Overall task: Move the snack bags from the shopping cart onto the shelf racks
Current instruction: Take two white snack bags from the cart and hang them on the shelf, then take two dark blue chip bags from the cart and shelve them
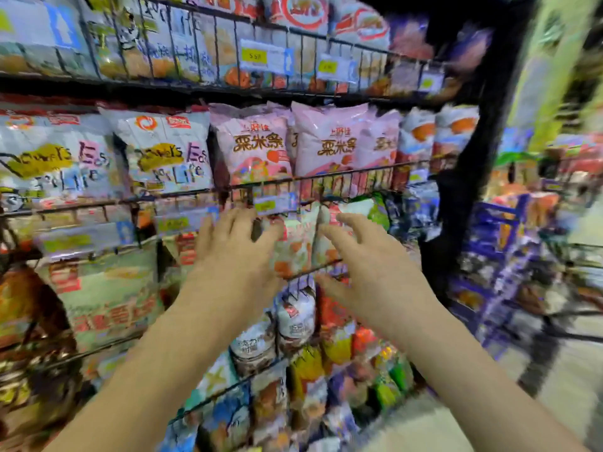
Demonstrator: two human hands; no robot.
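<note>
Both my hands reach toward a wire shelf rack [326, 182] packed with snack bags. My left hand [235, 246] hovers with fingers spread against a pale snack bag with orange print [295, 247] standing in the rack below the pink row. My right hand [365, 265] is open just right of that bag, fingers apart, holding nothing. Pink snack bags [254, 145] fill the rack above. The image is blurred, so I cannot tell whether the fingers touch the bag. The shopping cart's blue frame [496, 243] shows at the right.
White bags with yellow lettering [163, 151] stand left of the pink ones. A higher rack [261, 57] carries price tags. Lower racks [293, 370] hold mixed colourful bags. A black upright post [456, 190] ends the shelving on the right; pale floor [571, 386] lies beyond.
</note>
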